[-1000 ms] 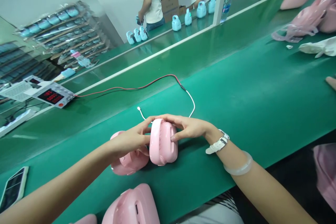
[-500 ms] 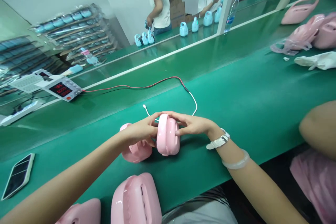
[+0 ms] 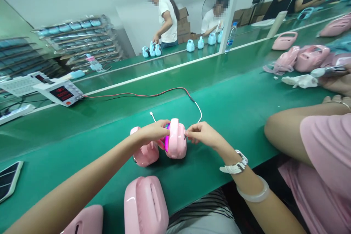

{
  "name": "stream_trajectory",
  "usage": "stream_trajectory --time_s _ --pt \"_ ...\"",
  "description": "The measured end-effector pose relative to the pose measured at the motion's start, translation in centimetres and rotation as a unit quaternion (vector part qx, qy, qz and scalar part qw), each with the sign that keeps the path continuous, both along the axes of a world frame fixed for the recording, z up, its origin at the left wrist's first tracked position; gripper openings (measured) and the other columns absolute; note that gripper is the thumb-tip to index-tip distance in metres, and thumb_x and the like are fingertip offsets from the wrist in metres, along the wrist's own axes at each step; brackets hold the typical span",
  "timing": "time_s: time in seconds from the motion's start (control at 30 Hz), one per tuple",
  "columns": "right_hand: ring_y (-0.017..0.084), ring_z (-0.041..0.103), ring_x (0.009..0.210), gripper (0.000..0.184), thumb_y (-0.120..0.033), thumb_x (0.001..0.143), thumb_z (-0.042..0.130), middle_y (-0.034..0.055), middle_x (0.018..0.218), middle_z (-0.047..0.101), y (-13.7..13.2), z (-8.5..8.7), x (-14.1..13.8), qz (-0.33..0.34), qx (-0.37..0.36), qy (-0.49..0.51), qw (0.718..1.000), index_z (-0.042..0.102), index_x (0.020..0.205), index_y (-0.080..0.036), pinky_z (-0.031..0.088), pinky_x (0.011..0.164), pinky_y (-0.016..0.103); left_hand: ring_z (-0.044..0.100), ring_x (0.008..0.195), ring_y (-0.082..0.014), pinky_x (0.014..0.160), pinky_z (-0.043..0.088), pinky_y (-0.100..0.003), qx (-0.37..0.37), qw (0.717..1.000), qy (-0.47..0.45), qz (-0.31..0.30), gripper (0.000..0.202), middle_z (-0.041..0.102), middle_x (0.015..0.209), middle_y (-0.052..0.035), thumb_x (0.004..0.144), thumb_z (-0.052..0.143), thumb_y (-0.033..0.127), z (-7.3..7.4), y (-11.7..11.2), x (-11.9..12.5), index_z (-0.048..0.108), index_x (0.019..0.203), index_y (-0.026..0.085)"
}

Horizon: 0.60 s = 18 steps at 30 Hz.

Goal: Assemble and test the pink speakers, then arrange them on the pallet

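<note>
A small pink handled device [image 3: 177,142], like a portable speaker, stands on the green table, its left face glowing purple. My left hand [image 3: 157,131] grips it from the left, fingers partly hidden behind it. At its right side, the fingertips of my right hand [image 3: 201,133] are pinched together against the casing; what they hold, if anything, cannot be made out. Just left of it, partly under my left wrist, is a second pink device [image 3: 146,155]. Nearer to me stands a larger-looking pink device [image 3: 146,204], and another pink device [image 3: 85,221] is cut off by the lower edge.
A red and white cable [image 3: 153,95] runs from a power supply [image 3: 61,93] to behind the lit device. A phone [image 3: 9,181] lies at left. Right are more pink devices [image 3: 311,58] and a neighbour's arm [image 3: 290,131]. Co-workers stand behind blue devices [image 3: 190,45] across the table.
Purple light now shows on the device's left face. My right hand has drawn back from its top to a pinch at its right side. The view has tilted up and right.
</note>
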State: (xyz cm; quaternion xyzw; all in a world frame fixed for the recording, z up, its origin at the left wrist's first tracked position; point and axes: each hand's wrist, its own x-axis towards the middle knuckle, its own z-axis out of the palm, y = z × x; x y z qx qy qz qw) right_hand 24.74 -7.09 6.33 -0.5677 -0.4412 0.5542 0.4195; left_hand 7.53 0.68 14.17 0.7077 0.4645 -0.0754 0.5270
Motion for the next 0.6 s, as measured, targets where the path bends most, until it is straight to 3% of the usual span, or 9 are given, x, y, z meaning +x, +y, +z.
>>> stream_trajectory --time_s 0.2,0.3,0.37,0.47,0.53,0.6 --pt "0.009 0.054 0.050 0.019 -0.026 0.069 0.069 0.0007 0.054 0.059 0.5 0.2 -0.7 -0.020 -0.053 0.009 0.998 0.062 0.057 -0.013 0.042 0.049 0.019 0.066 0.077 -0.0243 0.064 0.054 -0.034 0.002 1.000 -0.006 -0.005 0.065 0.070 0.100 -0.0102 0.065 0.063 0.032 -0.2 0.3 -0.3 0.054 0.127 0.015" --pt "0.009 0.056 0.053 0.019 -0.028 0.066 0.068 0.0006 0.054 0.058 0.3 0.2 -0.5 -0.025 -0.068 0.018 0.997 0.060 0.057 -0.013 0.045 0.052 0.019 0.067 0.083 -0.0263 0.070 0.054 -0.035 0.022 0.998 0.017 -0.052 0.057 0.070 0.106 -0.0103 0.066 0.061 0.032 -0.4 0.8 -0.6 0.059 0.121 0.016" --pt "0.011 0.057 0.055 0.019 -0.029 0.063 0.068 0.0010 0.054 0.058 -0.1 0.3 0.3 -0.027 -0.078 0.000 0.997 0.060 0.058 -0.013 0.045 0.052 0.019 0.066 0.090 -0.0278 0.078 0.053 -0.037 0.086 0.993 0.017 -0.074 0.050 0.070 0.107 -0.0110 0.068 0.061 0.033 -0.1 1.2 -0.9 0.064 0.115 0.015" --pt "0.011 0.053 0.049 0.020 -0.032 0.062 0.066 0.0007 0.049 0.054 -1.1 0.2 2.4 -0.038 -0.076 -0.102 0.991 0.062 0.059 -0.013 0.038 0.045 0.019 0.064 0.100 -0.0267 0.088 0.049 -0.037 0.229 0.969 -0.068 -0.059 0.046 0.068 0.114 -0.0104 0.071 0.062 0.034 1.5 1.5 -2.6 0.066 0.113 0.016" --pt "0.010 0.048 0.046 0.022 -0.034 0.062 0.066 0.0002 0.045 0.051 -1.8 -0.2 3.9 -0.038 -0.075 -0.182 0.980 0.065 0.061 -0.012 0.034 0.042 0.020 0.065 0.096 -0.0242 0.085 0.049 -0.034 0.311 0.942 -0.124 -0.027 0.040 0.070 0.110 -0.0079 0.073 0.061 0.037 3.3 1.2 -5.1 0.069 0.108 0.018" --pt "0.010 0.046 0.044 0.025 -0.036 0.063 0.065 -0.0001 0.044 0.049 -2.2 -0.9 5.0 -0.032 -0.083 -0.231 0.969 0.066 0.063 -0.012 0.032 0.042 0.021 0.064 0.078 -0.0207 0.072 0.048 -0.030 0.394 0.913 -0.106 0.014 0.033 0.073 0.090 -0.0049 0.078 0.057 0.043 4.8 0.2 -8.8 0.072 0.096 0.020"
